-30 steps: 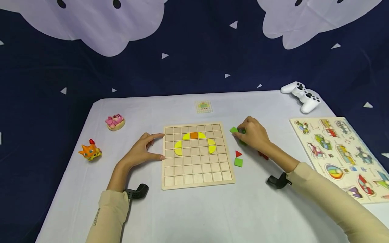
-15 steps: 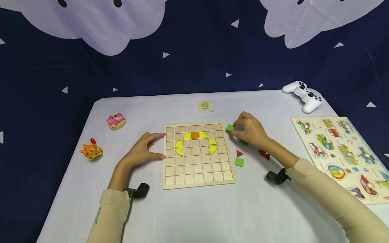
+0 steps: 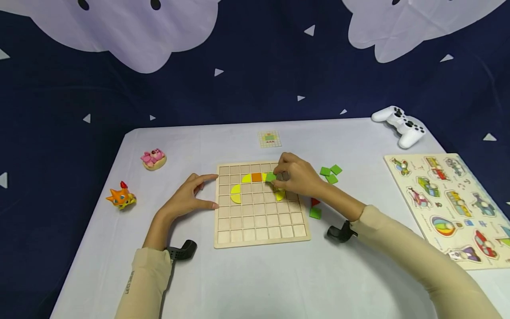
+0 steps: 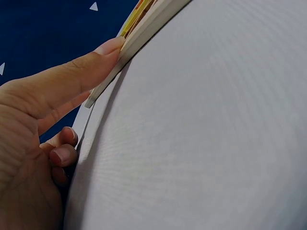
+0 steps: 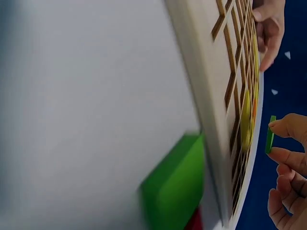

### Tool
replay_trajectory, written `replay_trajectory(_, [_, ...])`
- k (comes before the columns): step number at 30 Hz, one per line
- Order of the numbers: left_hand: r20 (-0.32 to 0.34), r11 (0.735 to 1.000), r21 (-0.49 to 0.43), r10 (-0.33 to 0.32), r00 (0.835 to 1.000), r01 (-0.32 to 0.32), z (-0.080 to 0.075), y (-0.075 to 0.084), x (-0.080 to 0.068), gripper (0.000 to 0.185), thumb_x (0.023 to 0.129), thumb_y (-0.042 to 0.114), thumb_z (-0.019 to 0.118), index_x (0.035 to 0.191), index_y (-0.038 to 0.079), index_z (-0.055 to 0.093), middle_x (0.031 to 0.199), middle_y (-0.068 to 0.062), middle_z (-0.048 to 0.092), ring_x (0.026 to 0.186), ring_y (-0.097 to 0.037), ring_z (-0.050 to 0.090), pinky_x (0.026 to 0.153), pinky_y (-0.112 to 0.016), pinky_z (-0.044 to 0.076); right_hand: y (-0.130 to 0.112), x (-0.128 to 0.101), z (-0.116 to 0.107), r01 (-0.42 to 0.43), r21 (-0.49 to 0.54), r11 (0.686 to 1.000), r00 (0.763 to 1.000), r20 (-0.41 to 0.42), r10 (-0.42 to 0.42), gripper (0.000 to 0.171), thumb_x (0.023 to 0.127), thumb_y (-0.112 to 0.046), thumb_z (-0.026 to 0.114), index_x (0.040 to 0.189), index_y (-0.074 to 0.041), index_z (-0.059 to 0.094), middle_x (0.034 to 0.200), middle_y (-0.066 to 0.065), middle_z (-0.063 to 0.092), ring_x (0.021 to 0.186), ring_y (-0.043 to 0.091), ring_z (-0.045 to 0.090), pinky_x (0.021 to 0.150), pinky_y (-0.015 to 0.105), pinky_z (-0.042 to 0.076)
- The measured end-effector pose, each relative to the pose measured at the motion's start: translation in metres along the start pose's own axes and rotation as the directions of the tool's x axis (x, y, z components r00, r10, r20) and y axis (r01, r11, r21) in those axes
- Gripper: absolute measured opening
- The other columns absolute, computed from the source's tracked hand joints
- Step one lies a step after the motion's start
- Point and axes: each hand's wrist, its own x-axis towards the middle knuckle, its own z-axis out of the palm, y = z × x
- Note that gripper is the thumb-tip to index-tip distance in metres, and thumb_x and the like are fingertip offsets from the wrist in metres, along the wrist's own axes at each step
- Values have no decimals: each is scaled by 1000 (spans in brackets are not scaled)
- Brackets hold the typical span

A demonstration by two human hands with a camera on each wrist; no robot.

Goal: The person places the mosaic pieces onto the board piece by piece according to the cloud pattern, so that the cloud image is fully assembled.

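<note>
A wooden grid board (image 3: 260,230) lies mid-table with yellow curved pieces (image 3: 235,193) and an orange square (image 3: 256,177) set in its upper rows. My right hand (image 3: 296,178) hovers over the board's upper right and pinches a green square tile (image 3: 270,177) between thumb and fingertip; the right wrist view shows the same tile (image 5: 270,134) held on edge just above the board (image 5: 211,72). My left hand (image 3: 187,197) rests on the table with straight fingers touching the board's left edge (image 4: 139,36).
Green tiles (image 3: 330,173) lie right of the board, with a red triangle (image 3: 314,202) and a green square (image 3: 315,213) nearer. A pattern card (image 3: 269,139), white game controller (image 3: 400,120), picture puzzle (image 3: 450,199), pink toy (image 3: 152,158) and orange toy (image 3: 121,196) sit around.
My right hand has carried the green tile left, from the loose pieces beside the board to over its upper right squares. My left hand has stayed put.
</note>
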Motion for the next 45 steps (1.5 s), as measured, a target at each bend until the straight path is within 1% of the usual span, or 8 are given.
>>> replay_trajectory(4, [3,1000,5,7,1000,-7,1,1,1,84,70,27,90,143,16,53,95,-7,35,92,-22,36,80,-38,32,-8,5,6,57,-7,998,998,7,-57,20,81,-19,79,94,-4,78,94,3,56,86,17,51,71,31,49])
replay_trajectory(13, [1,1000,11,-1,1000,1,2,4,3,84,69,28,90,143,17,53,95,-7,35,92,-22,36,79,-38,32,-21,14,17,129,-1,992,992,13,-129,22,81,-20,80,96,-4,78,91,3,58,82,14,50,66,26,47])
replay_trajectory(20, [0,1000,5,-1,1000,1,3,6,4,84,69,27,91,143,17,53,96,-7,35,93,-22,36,80,-38,32,-30,19,26,186,-75,980,983,30,-184,20,82,-22,79,93,-4,78,91,3,59,82,14,51,67,25,46])
replay_trajectory(24, [-2,1000,2,6,1000,-6,2,5,3,84,69,27,91,143,16,53,96,-8,36,93,-22,36,80,-38,32,-32,19,29,184,-77,980,983,36,-182,19,83,-21,79,93,-5,78,92,4,59,82,15,51,68,25,47])
replay_trajectory(31, [-7,1000,16,8,1000,-8,1,5,3,84,68,28,91,143,17,53,95,-7,36,92,-22,36,79,-38,32,-36,20,32,169,-29,985,985,34,-168,16,85,-19,79,92,-5,77,88,5,58,79,15,49,66,24,45])
replay_trajectory(36, [-13,1000,17,5,1000,-5,-1,3,1,84,69,28,91,143,17,54,95,-7,35,92,-22,36,80,-38,32,-42,25,35,121,8,993,990,70,-121,14,86,-18,78,92,-5,77,84,3,57,75,13,46,65,22,42])
replay_trajectory(41, [-10,1000,0,4,1000,-4,0,0,0,83,69,27,91,143,17,53,95,-7,35,92,-22,35,80,-38,32,-47,25,34,79,-33,996,992,101,-75,16,87,-20,77,95,-6,77,83,2,56,75,13,46,64,23,41])
replay_trajectory(45, [-10,1000,-6,2,1000,-2,1,-2,0,84,69,26,91,143,16,53,95,-8,35,92,-22,35,80,-38,32,-46,23,33,77,-75,994,994,78,-71,22,86,-26,78,98,-7,78,84,2,57,76,14,48,66,25,42])
